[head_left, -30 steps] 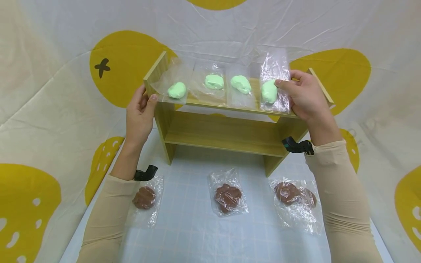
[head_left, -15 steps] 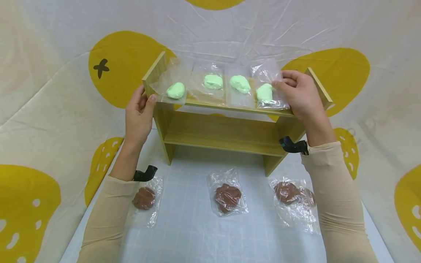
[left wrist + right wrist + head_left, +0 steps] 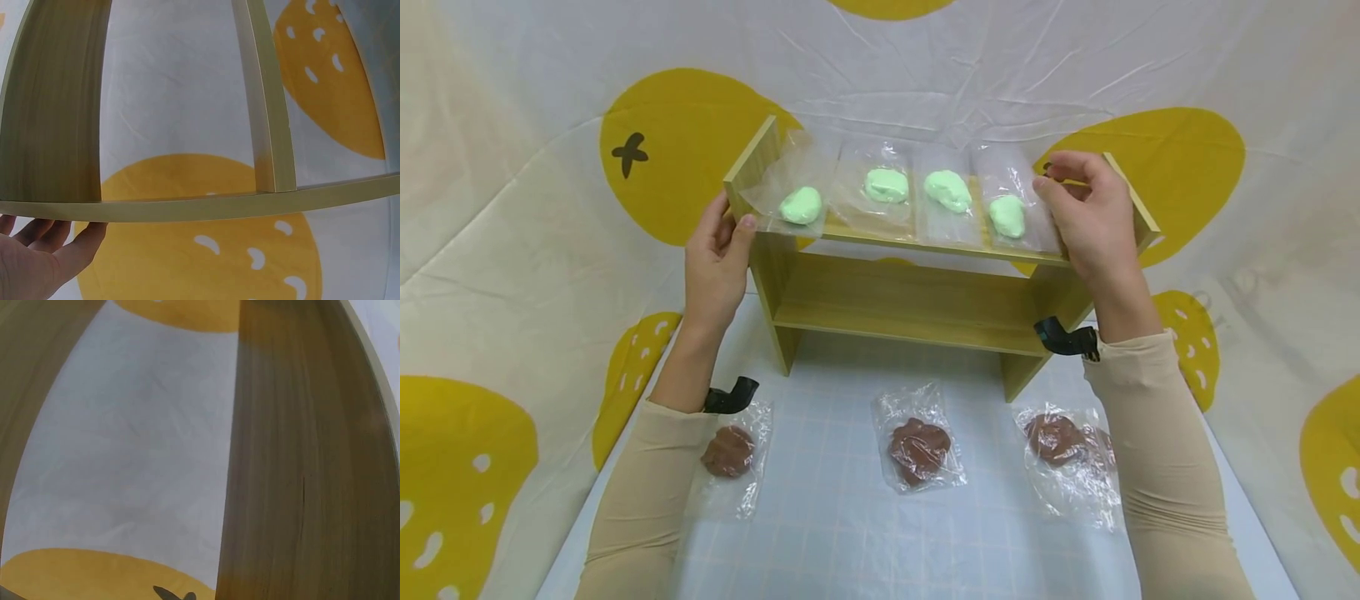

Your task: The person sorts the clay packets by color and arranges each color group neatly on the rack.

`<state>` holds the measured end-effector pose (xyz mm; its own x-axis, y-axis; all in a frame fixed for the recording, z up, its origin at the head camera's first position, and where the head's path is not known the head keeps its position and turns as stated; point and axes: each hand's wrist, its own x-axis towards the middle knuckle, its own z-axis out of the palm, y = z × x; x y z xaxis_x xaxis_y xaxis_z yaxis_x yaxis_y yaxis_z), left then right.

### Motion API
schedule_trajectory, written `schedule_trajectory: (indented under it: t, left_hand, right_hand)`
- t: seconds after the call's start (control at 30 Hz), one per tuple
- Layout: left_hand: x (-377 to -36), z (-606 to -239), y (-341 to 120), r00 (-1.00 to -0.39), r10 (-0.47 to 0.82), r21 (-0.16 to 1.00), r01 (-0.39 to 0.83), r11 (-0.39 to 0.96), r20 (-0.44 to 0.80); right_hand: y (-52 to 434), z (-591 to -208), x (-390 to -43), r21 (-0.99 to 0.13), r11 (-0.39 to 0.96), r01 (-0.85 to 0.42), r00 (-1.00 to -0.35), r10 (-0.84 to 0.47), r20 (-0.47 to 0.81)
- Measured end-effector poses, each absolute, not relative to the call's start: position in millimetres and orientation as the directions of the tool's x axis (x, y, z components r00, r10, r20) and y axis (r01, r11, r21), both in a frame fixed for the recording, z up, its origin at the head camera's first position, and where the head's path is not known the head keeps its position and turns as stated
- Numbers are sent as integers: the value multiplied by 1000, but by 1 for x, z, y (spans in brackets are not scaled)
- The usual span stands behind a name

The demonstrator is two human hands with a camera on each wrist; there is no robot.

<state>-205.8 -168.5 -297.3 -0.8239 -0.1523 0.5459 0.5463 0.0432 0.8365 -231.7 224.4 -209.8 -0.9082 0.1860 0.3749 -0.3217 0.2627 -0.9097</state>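
Note:
The left hand (image 3: 718,258) rests against the outer left side of a small two-tier wooden shelf (image 3: 910,304); in the left wrist view its fingers (image 3: 81,250) meet the side panel from outside. Several clear plastic bags with pale green dough lumps lie in a row on the top board. At the row's right end, the right hand (image 3: 1093,212) hovers beside the last bag (image 3: 1033,233), thumb and forefinger apart at its right edge. That bag lies flat, its green lump (image 3: 1007,217) near the front. The right wrist view shows only shelf boards and backdrop, no hand.
Three clear bags with brown lumps lie on the pale checked table: left (image 3: 728,452), middle (image 3: 920,452) and right (image 3: 1054,439), the last partly behind the right sleeve. A white cloth (image 3: 880,75) with yellow fruit prints hangs behind the shelf.
The rightmost green-lump bag went from raised in the right hand to lying flat on the top board, slightly leftward. The right hand let go of it. The left hand kept its place.

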Motion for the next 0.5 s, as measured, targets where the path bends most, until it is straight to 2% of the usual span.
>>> schedule_trajectory:
  t: [0.3,0.5]
  left_hand:
    - [-210,-300,-171,-829,-159,843,536,54,537]
    - [-210,-301,-172,-834,-160,848,526,58,528]
  right_hand:
    - [224,-208,-222,-901,197,-386,-881,212,424]
    - [224,-209,-211,-872,110,-478,-850,191,490]
